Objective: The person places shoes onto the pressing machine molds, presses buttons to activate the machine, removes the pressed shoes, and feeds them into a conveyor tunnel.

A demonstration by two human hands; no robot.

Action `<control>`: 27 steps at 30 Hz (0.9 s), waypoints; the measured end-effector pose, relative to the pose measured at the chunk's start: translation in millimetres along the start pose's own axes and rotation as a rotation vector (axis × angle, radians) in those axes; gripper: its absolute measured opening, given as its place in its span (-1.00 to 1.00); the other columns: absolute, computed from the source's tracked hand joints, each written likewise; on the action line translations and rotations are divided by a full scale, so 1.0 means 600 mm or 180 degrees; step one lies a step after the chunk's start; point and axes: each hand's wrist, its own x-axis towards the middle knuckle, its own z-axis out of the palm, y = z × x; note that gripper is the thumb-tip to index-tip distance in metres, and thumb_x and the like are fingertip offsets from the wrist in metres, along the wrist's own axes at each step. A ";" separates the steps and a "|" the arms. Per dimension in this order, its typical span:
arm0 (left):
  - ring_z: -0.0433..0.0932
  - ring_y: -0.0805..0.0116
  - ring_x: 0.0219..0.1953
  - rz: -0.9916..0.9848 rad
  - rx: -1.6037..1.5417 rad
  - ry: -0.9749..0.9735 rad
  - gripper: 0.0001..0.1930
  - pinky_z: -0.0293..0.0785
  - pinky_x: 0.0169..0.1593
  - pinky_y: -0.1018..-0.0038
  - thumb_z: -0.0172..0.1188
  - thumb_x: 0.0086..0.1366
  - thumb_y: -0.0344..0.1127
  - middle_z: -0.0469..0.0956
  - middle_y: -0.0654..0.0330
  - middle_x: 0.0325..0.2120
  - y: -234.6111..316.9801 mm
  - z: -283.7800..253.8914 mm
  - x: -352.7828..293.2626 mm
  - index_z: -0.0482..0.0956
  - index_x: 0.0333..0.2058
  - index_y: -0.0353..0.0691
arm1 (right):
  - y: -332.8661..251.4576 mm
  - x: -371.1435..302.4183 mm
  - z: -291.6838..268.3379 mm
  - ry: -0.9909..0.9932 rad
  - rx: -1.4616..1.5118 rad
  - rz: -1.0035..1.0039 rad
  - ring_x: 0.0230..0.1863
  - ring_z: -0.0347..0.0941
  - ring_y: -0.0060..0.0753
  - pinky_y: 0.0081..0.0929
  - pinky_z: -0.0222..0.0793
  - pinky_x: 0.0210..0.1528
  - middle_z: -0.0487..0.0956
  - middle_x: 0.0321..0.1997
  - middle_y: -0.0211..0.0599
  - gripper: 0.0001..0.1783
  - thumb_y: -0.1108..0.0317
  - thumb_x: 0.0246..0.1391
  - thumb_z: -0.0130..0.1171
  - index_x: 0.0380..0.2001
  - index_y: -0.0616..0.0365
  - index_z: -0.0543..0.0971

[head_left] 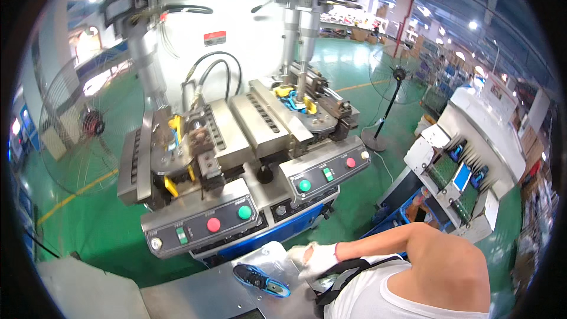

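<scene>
My right hand [319, 259], in a white knit glove, is at the near right, over the edge of a metal table [189, 289]. Its fingers are blurred, and I cannot make out whether they hold anything. To its left, a black shoe with blue edging [260, 280] lies on the table, apart from the glove. My left hand is not in view. Beyond the table stands a two-station machine, with a blue and yellow piece [290, 99] under the right press rod and a yellow part [171, 186] at the left station.
Two sloped control panels [201, 230] with green and red buttons face me. A large fan [91, 123] stands at the left, another fan [399, 74] behind right. At the right, a white conveyor machine [481, 136] has shoes inside, near a blue crate [407, 207].
</scene>
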 end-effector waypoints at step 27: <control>0.55 0.12 0.16 0.1481 -0.0996 0.0495 -0.41 0.45 0.27 0.31 0.35 0.25 -0.50 0.49 -0.05 0.15 0.678 0.095 0.167 0.38 0.24 -0.38 | 0.176 -0.097 -0.310 0.0110 0.6404 -0.1285 0.18 0.56 -0.19 -0.22 0.56 0.18 0.53 0.26 -0.07 -0.09 0.56 -0.07 0.40 0.39 0.24 0.28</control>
